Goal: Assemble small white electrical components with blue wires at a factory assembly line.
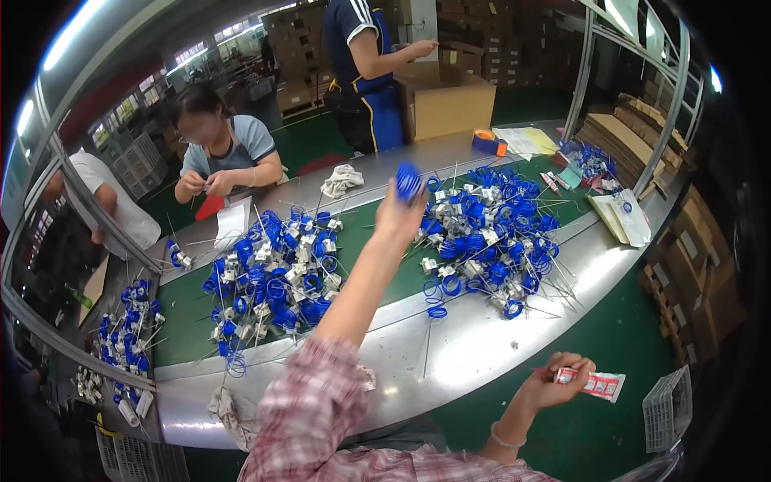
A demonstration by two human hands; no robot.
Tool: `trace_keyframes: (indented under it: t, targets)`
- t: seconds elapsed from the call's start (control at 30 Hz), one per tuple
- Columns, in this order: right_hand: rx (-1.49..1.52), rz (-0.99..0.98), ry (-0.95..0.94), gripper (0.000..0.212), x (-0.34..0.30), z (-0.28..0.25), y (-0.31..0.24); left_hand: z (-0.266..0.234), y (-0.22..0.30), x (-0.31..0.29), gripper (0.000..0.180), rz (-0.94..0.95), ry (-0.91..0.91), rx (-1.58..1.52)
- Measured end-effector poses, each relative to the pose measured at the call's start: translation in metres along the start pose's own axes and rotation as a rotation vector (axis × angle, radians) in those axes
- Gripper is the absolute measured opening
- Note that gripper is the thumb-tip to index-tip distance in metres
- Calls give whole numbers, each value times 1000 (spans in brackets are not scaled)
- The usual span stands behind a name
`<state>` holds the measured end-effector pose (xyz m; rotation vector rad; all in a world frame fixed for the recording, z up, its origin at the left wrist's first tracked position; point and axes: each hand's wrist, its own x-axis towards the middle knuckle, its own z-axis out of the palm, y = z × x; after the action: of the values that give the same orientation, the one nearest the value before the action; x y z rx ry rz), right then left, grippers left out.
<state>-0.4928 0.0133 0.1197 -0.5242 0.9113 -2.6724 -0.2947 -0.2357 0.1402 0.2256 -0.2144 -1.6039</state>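
green belt; left hand holds coil (blurred)

Wide fisheye view from my head

Worn on my head as the left of a pair, the camera looks down and ahead over the metal bench. My plaid sleeve is nearest, large at the lower edge; my left hand is farther out, near mid-picture, my right hand at lower right. A co-worker across the bench is farther still, and straight edges bend toward the black rim
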Motion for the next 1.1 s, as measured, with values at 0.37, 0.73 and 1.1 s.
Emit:
trace_keyframes:
  t: [0.37,0.73,1.1]
  targets:
    - [-118,21,12,27,9,-6,-2,27,-36,103,52,-71,-111,456]
    - [-324,131,-433,25,-81,10,52,-93,205,-197,19,329,391,2176]
    - [-549,141,-1259,10,-251,-30,106,-217,122,-355,51,345,-26,2045]
